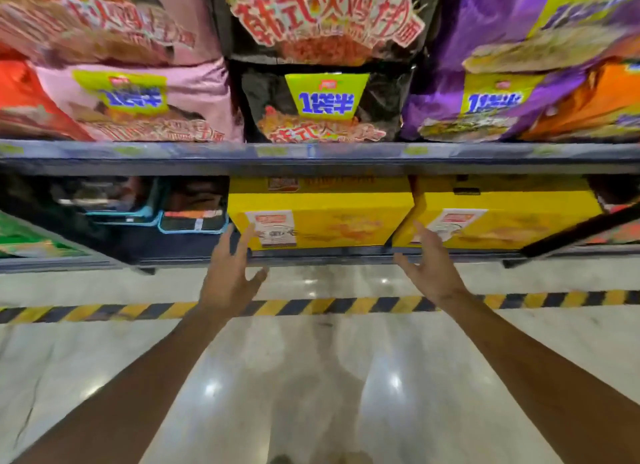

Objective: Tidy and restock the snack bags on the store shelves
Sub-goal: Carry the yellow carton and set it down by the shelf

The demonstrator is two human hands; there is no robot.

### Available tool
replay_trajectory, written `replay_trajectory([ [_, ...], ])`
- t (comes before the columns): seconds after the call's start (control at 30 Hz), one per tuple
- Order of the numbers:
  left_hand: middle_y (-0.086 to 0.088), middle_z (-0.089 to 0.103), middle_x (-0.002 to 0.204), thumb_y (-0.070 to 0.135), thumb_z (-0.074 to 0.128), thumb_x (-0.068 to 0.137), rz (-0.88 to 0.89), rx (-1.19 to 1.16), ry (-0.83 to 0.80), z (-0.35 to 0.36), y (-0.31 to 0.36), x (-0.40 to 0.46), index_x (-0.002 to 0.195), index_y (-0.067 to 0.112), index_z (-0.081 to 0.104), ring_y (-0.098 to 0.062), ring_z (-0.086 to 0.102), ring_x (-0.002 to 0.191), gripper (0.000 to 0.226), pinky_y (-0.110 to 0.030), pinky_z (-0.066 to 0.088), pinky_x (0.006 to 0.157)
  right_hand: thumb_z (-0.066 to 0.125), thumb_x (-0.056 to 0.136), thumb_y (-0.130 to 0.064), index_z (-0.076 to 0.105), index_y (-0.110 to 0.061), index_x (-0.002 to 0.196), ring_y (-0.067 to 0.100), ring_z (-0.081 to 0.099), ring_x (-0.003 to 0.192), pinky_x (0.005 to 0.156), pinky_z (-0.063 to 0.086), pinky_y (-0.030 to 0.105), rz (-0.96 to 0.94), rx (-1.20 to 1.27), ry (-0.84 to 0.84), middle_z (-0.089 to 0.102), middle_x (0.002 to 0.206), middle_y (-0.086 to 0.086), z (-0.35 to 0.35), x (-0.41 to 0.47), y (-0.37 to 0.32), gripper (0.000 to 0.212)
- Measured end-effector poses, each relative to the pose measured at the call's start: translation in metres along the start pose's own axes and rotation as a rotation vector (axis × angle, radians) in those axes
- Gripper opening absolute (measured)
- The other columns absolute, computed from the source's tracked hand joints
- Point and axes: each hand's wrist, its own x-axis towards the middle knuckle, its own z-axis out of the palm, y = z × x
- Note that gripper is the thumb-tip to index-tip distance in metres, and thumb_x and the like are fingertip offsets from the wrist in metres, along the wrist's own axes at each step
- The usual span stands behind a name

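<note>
Left hand point(230, 276) seemingly touches yellow box point(320, 217) edge; right hand point(431, 269) spread.

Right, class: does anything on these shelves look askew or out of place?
Yes. On the lower shelf, the right yellow box sits turned at an angle, not square with the left yellow box beside it. Both hands, left and right, reach toward them, open. The bags above look orderly.

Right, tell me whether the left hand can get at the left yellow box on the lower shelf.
Probably yes: the left hand is open, its fingertips right at the front corner of the left yellow box, nothing between them.
</note>
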Motion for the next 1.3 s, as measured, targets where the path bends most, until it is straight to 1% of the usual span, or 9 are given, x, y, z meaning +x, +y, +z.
replay_trajectory([
  [0.2, -0.017, 0.001, 0.17, 0.029, 0.072, 0.096, -0.036, -0.238, 0.283, 0.04, -0.013, 0.06, 0.163, 0.035, 0.013, -0.037, 0.009, 0.157, 0.09, -0.056, 0.031, 0.117, 0.071, 0.097, -0.029, 0.012, -0.021, 0.165, 0.025, 0.026, 0.153, 0.124, 0.03, 0.049, -0.147, 0.085, 0.211, 0.025, 0.167, 0.005, 0.033, 0.063, 0.02, 0.09],
  [0.37, -0.015, 0.044, 0.155, 0.029, 0.067, 0.099, 0.041, -0.361, 0.344, 0.06, -0.033, 0.078, 0.162, 0.029, 0.023, -0.035, 0.042, 0.141, 0.077, -0.047, 0.04, 0.109, 0.074, 0.093, -0.036, 0.002, -0.031, 0.164, 0.024, 0.019, 0.156, 0.123, 0.028, 0.047, -0.242, 0.241, 0.253, 0.015, 0.171, 0.0, 0.063, 0.086, 0.028, 0.102],
  [0.6, -0.006, 0.063, 0.14, 0.018, 0.07, 0.097, 0.018, -0.487, 0.413, 0.062, -0.035, 0.037, 0.156, 0.04, 0.033, -0.028, 0.062, 0.124, 0.072, -0.057, 0.058, 0.094, 0.084, 0.084, -0.033, 0.016, -0.037, 0.161, 0.031, 0.042, 0.143, 0.109, 0.044, 0.048, -0.186, 0.287, 0.4, 0.033, 0.166, 0.002, 0.08, 0.066, 0.035, 0.103],
  [0.67, -0.005, 0.068, 0.133, 0.018, 0.069, 0.098, 0.02, -0.421, 0.428, 0.062, -0.035, 0.01, 0.156, 0.038, 0.036, -0.031, 0.067, 0.112, 0.07, -0.055, 0.059, 0.088, 0.085, 0.083, -0.035, 0.019, -0.039, 0.16, 0.027, 0.054, 0.128, 0.104, 0.049, 0.046, -0.192, 0.265, 0.395, 0.042, 0.161, 0.003, 0.08, 0.045, 0.043, 0.102],
  [0.77, -0.006, 0.074, 0.119, 0.018, 0.069, 0.098, -0.006, -0.402, 0.444, 0.062, -0.034, -0.033, 0.155, 0.037, 0.038, -0.025, 0.07, 0.095, 0.068, -0.051, 0.061, 0.084, 0.085, 0.08, -0.042, 0.021, -0.047, 0.156, 0.03, 0.057, 0.13, 0.102, 0.054, 0.054, -0.169, 0.26, 0.4, 0.052, 0.153, 0.003, 0.082, 0.007, 0.056, 0.1],
  [0.9, -0.004, 0.064, 0.073, 0.022, 0.069, 0.098, -0.02, -0.296, 0.497, 0.07, -0.026, -0.094, 0.154, 0.036, 0.044, -0.015, 0.055, 0.059, 0.063, -0.038, 0.053, 0.057, 0.081, 0.076, -0.048, 0.023, -0.044, 0.157, 0.031, 0.061, 0.125, 0.099, 0.056, 0.053, -0.175, 0.246, 0.416, 0.05, 0.155, 0.006, 0.085, -0.044, 0.071, 0.1],
  [1.03, -0.004, 0.065, 0.07, 0.033, 0.069, 0.098, 0.001, -0.207, 0.593, 0.074, -0.026, -0.133, 0.148, 0.036, 0.053, -0.018, 0.06, 0.064, 0.053, -0.031, 0.044, 0.054, 0.078, 0.084, -0.049, 0.029, -0.035, 0.159, 0.022, 0.062, 0.077, 0.072, 0.058, 0.041, -0.157, 0.19, 0.541, 0.068, 0.13, 0.011, 0.092, -0.084, 0.08, 0.09],
  [1.13, -0.004, 0.073, 0.079, 0.04, 0.068, 0.097, 0.021, -0.217, 0.645, 0.072, -0.031, -0.143, 0.142, 0.038, 0.059, -0.019, 0.068, 0.072, 0.046, -0.039, 0.055, 0.062, 0.065, 0.079, -0.071, 0.034, -0.036, 0.156, 0.033, 0.067, 0.08, 0.07, 0.059, 0.049, -0.143, 0.114, 0.645, 0.074, 0.105, 0.015, 0.093, -0.105, 0.079, 0.09],
  [1.3, -0.002, 0.075, 0.079, 0.046, 0.067, 0.096, 0.086, -0.244, 0.706, 0.059, -0.035, -0.169, 0.136, 0.032, 0.066, -0.019, 0.068, 0.072, 0.043, -0.042, 0.056, 0.068, 0.061, 0.076, -0.078, 0.044, -0.035, 0.151, 0.036, 0.07, 0.091, 0.073, 0.06, 0.049, -0.158, 0.057, 0.722, 0.075, 0.105, 0.013, 0.09, -0.146, 0.073, 0.088],
])
